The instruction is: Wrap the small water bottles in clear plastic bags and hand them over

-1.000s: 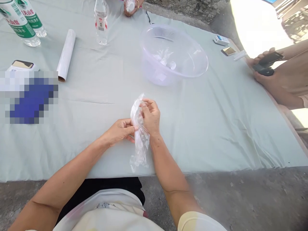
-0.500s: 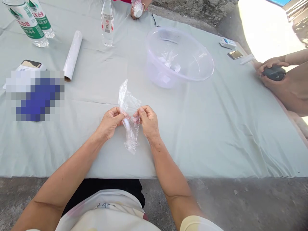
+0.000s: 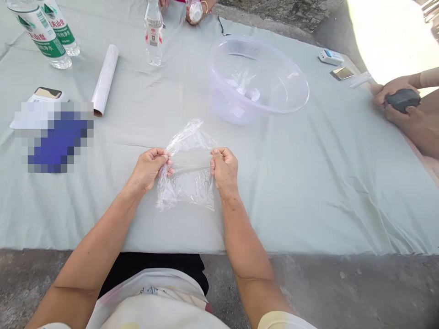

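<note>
A crumpled sheet of clear plastic wrap is stretched between my two hands, just above the cloth-covered table. My left hand pinches its left side between thumb and fingers. On the opposite side, my right hand is closed on the wrap's right edge. The film is bunched at the left and thinner across the middle. Behind it stands a translucent plastic basin with crumpled clear wrap in it. To the left lies a roll of plastic wrap.
Two large water bottles stand at the far left, a smaller bottle at the back. A phone-like device lies near a blurred blue patch. Another person's hands hold a dark object at right; a hand shows at the back.
My hands have moved apart, spreading the plastic wrap from a narrow bunch into a wider sheet. The view has shifted slightly.
</note>
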The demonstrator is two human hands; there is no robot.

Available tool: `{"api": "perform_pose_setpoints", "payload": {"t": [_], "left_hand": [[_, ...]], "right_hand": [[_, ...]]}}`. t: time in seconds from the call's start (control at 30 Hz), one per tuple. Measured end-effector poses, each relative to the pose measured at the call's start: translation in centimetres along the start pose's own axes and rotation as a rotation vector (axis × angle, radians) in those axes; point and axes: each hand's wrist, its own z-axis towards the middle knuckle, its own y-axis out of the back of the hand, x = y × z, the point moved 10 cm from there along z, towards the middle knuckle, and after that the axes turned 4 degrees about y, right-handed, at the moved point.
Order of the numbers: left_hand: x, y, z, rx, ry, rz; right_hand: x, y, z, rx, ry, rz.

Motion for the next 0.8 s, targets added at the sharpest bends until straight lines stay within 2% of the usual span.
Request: {"api": "perform_pose_setpoints", "payload": {"t": [0.17, 0.3, 0.5, 0.57, 0.63, 0.7, 0.73, 0.77, 0.8], "left_hand": [[-0.7, 2.3, 0.3, -0.152, -0.019, 0.107], [-1.5, 3.4, 0.1, -0.222, -0.054, 0.234], [-2.1, 3.9, -0.2, -0.275, -0.11, 0.432], [-1.9, 3.6, -0.2, -0.269, -0.11, 0.437], [-1.9, 3.4, -0.2, -0.265, -0.112, 0.434], [-1.9, 3.2, -0.3, -0.253, -0.117, 0.429], [-1.9, 3.1, -0.3, -0.246, -0.121, 0.424], [-1.9, 3.1, -0.3, -0.242, -0.128, 0.421], [-2.0, 3.1, -0.3, -0.239, -0.136, 0.421]], "right_hand": [[0.3, 1.0, 0.5, 0.011, 0.042, -0.237], [0.1, 1.6, 0.9, 0.026, 0.034, -0.392], [-0.6, 2.8, 1.9, 0.059, 0.011, -0.492], [0.4, 4.7, 2.2, -0.051, 0.031, -0.389], [2.9, 7.9, 1.4, -0.312, 0.137, -0.217], [6.6, 10.3, -1.4, -0.585, 0.349, -0.07], [8.6, 10.7, -3.3, -0.669, 0.481, -0.025], [10.7, 10.3, -5.1, -0.686, 0.612, -0.006], [12.5, 9.1, -6.5, -0.625, 0.722, 0.007]]}}
